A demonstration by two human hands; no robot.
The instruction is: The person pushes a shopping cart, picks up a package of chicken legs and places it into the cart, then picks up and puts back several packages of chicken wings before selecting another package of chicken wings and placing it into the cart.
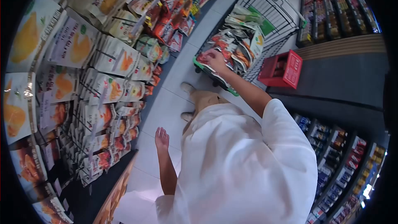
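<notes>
A person's right hand [215,61] lies on the top of the snack packets [238,43] heaped in a green-rimmed shopping cart [273,4] at one o'clock, fingers bent over a red-and-white packet [206,57]; whether they grip it or only press on it cannot be told. The left hand [161,135] hangs free at seven o'clock from the cart, fingers loosely spread, holding nothing, near the peg rack [112,58] of dried-fruit bags at nine o'clock. A red basket [282,69] sits at three o'clock from the cart. Judging by the scene, the work is far from done: the cart is piled high, and no packet has left it in either hand.
</notes>
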